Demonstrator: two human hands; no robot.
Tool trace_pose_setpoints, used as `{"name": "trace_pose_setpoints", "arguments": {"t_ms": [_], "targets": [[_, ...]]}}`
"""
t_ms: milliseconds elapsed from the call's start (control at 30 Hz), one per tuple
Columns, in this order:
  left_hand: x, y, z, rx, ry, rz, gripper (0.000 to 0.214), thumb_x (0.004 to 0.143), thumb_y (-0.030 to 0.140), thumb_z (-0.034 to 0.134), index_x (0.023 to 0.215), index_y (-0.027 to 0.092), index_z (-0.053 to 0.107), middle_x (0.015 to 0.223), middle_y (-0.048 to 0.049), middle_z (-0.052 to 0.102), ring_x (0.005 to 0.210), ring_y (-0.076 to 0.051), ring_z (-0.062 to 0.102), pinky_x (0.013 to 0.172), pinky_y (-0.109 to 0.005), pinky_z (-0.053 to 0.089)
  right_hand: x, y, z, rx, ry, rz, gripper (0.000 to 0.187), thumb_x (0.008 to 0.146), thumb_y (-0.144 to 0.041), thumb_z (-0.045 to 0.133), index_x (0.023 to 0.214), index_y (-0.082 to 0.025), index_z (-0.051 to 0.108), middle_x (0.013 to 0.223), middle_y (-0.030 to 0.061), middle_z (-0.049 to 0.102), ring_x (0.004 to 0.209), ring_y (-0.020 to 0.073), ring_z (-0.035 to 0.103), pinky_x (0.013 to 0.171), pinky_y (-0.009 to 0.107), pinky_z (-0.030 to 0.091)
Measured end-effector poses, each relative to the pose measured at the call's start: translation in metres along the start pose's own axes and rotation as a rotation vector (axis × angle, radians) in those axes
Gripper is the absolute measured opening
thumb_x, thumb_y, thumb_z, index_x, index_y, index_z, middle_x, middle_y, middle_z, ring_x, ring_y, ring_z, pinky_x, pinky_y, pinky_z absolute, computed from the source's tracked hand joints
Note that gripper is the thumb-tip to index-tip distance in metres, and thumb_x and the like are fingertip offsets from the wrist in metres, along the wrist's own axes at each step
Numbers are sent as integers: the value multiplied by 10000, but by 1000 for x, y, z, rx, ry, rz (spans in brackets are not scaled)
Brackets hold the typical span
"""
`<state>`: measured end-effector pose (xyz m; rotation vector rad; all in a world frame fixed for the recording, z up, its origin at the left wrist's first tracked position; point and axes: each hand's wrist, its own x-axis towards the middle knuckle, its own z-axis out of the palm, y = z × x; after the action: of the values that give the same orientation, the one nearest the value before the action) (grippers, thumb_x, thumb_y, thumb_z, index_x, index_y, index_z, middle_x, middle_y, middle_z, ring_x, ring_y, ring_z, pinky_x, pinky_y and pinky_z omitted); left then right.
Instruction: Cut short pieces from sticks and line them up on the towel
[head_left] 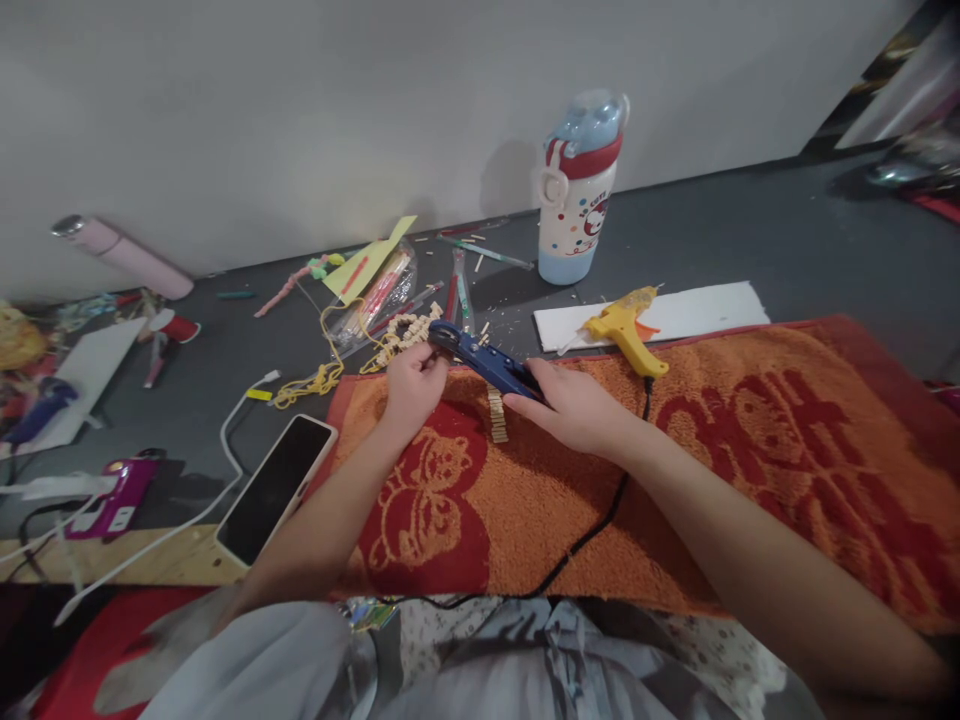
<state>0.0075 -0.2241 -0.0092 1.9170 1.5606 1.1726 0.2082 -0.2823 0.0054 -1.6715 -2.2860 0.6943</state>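
Observation:
My right hand [574, 405] is wrapped round the handle end of a long blue hand tool [487, 360] that looks like a hand cutter. The tool slants over the back edge of an orange and red towel [555, 500]. At its far left end, my left hand [415, 385] is closed in a pinch close to the dark jaw; whatever the fingers hold is hidden. Under the tool, several short pale sticks [497, 415] lie side by side on the towel. Just behind my left hand is a heap of small pale wooden pieces [409, 333].
A yellow glue gun [628, 330] rests across a white board [697, 312], its cord crossing the towel. Behind stands a bottle [577, 215]. To the left are a phone [277, 490], yellow string [311, 385], a white cable [229, 430] and a purple power strip [120, 495].

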Motion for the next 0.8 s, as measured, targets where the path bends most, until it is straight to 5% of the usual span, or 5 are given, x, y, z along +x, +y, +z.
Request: {"name": "trace_pose_setpoints", "arguments": {"t_ms": [533, 800], "targets": [[1, 1, -1, -87, -48, -51, 282, 684, 168, 543, 454, 156, 381, 440, 54, 279, 453, -56, 255, 450, -224, 180, 1, 1, -1, -22, 13, -2, 367, 903, -492, 372, 982, -149, 476, 886, 129, 661, 803, 248, 632, 610, 266, 357], [0, -2, 6, -622, -204, -334, 235, 732, 338, 586, 625, 181, 448, 433, 91, 317, 333, -37, 297, 371, -189, 205, 1, 2, -2, -3, 32, 8, 385, 902, -496, 367, 1012, -146, 484, 951, 144, 661, 842, 253, 626, 642, 278, 380]]}}
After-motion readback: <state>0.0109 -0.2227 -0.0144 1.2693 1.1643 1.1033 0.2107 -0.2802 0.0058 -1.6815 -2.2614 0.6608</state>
